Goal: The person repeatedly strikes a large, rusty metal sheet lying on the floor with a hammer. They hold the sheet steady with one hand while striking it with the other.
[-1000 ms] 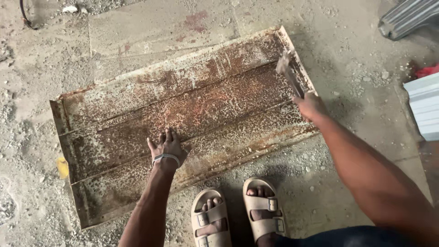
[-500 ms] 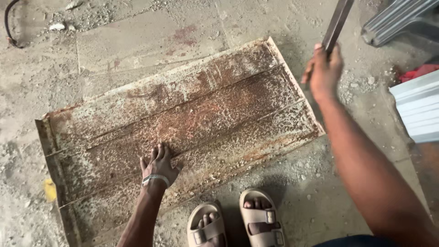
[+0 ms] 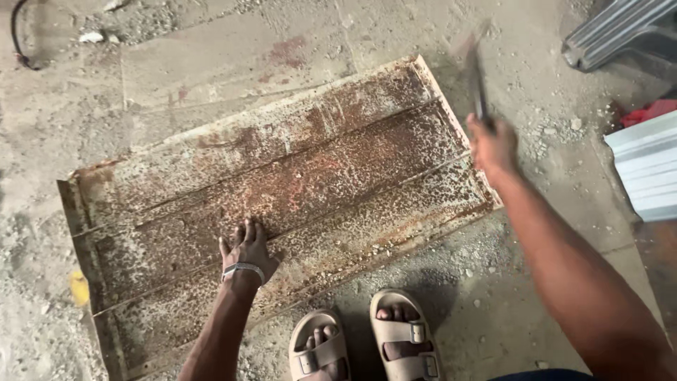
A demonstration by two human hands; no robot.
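Left hand [image 3: 245,248] flat, fingers spread, pinning rusty metal sheet [image 3: 282,204] on floor; right hand [image 3: 492,144] fingers clamped on raised, blurred tool [image 3: 477,77]. Mid-strike; next blow needs aim clear of left hand.

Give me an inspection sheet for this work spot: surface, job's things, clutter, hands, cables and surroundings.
Surface: dusty concrete floor with grit and rubble.
Job's things: rusty ribbed metal panel lying flat; dark blurred tool, kind unclear.
Clutter: yellow scrap by the panel's left edge; small stones at right.
Hands: left hand flat on the panel; right hand gripping the tool above the panel's right end.
Cables: black cable, top left.
Surroundings: pale metal sheets, red item, grey metal profile at right.
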